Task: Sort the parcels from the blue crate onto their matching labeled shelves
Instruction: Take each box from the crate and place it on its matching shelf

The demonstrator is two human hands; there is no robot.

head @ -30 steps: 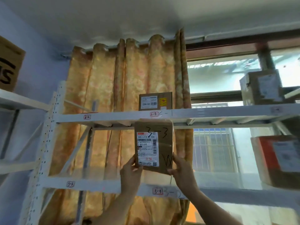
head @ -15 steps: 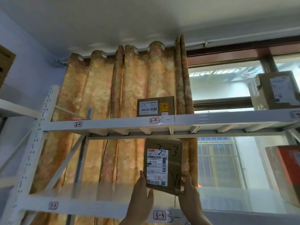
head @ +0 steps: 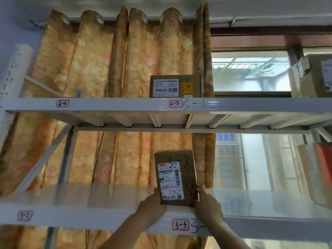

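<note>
- While reaching up from the bottom of the view, clasping a parcel from both sides, upright, just above the front lip of the lower shelf.
- Left hand: forearm slanting up from lower left, palm against the parcel's lower left corner, thumb raised along the left edge, other fingers hidden behind the cardboard.
- Right hand: forearm slanting up from lower right, back of the hand toward the camera, one finger stretched up the right edge, the rest gripping at the lower right corner.
- Parcel: brown cardboard, taller than wide, white shipping label facing the camera, "3-3" handwritten in black near the top; directly above the red-framed tag 3-3 on the shelf lip; lower edge down at the shelf board, actual contact impossible to judge.
- On the upper shelf: a second cardboard box standing over tag 2-3; tag 2-2 farther left.
- Behind the rack: orange patterned curtain on the left, window on the right.
- At the right edge: a tan box on the upper shelf, a red-and-tan box on the lower, both cut off.
</note>
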